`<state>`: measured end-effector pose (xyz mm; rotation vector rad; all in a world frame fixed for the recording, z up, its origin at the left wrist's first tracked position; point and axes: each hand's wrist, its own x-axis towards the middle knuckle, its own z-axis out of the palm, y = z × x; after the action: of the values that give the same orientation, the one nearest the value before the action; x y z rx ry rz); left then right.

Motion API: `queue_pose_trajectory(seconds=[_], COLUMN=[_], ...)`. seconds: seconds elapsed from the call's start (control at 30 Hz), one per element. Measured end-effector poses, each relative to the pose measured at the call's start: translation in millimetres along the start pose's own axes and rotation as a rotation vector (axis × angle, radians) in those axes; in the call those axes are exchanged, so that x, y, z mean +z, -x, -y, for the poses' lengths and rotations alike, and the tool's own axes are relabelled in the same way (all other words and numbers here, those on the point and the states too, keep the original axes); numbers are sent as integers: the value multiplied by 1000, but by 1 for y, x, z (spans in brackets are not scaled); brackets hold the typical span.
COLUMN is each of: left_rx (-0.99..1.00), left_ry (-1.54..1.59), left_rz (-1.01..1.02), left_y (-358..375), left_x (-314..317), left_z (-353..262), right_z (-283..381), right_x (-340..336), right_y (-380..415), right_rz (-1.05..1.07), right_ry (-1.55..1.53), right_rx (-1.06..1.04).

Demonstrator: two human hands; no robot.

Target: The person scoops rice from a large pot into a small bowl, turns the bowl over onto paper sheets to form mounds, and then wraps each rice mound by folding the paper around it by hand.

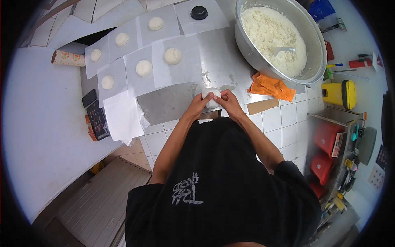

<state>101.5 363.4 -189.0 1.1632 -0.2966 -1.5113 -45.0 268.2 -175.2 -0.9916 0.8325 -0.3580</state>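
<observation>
At the near edge of the metal table, my left hand [199,105] and my right hand [230,102] close around a small round white bowl-like thing [211,94]. Both thumbs lie over its top, and the other fingers wrap its sides. Whether rice fills it cannot be made out. Domed rice mounds, among them one larger mound [173,56] and one nearer mound [144,68], sit on white paper sheets [187,76] to the left. A small black bowl [199,12] stands upside down on the far sheet.
At the right, a big metal pot [247,51] holds white rice with a scoop [284,50] in it. An orange cloth [271,86] lies below the pot. A paper stack [123,117], a phone [89,98] and a tablet [97,120] are at the left.
</observation>
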Motion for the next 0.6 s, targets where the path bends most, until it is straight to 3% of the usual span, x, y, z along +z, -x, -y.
queue_pose_trajectory(seconds=[0.13, 0.23, 0.3, 0.33, 0.37, 0.43, 0.47, 0.5, 0.57, 0.6], left_rx=[98, -51, -51, 38, 47, 89, 230, 231, 573, 544], left_ry=[-17, 127, -182, -311, -308, -738, -903, -906, -1100, -960], left_rz=[-124, -6, -43, -87, -103, -437, -574, -587, -790, -816], left_y=[-17, -39, -57, -72, -85, -98, -98, -94, -78, -66], left_x=[26, 37, 42, 41, 38, 34, 28, 15, -22, -41], left_z=[6, -4, -9, -3, 3, 12, 16, 18, 14, 12], right_z=[-12, -1, 10, 14, 17, 17, 16, 17, 24, 27], right_x=[-31, -49, -65, -74, -78, -89, -95, -91, -81, -69], right_y=[-18, -34, -46, -55, -64, -82, -93, -93, -93, -96], right_rz=[-2, 18, -7, 17, 34, -77, -119, -107, -383, -381], right_ry=[-73, -222, -11, 64, 67, 388, 678, 675, 1388, 1379], right_rx=[83, -29, -88, -90, -90, -112, -117, -121, -677, -684])
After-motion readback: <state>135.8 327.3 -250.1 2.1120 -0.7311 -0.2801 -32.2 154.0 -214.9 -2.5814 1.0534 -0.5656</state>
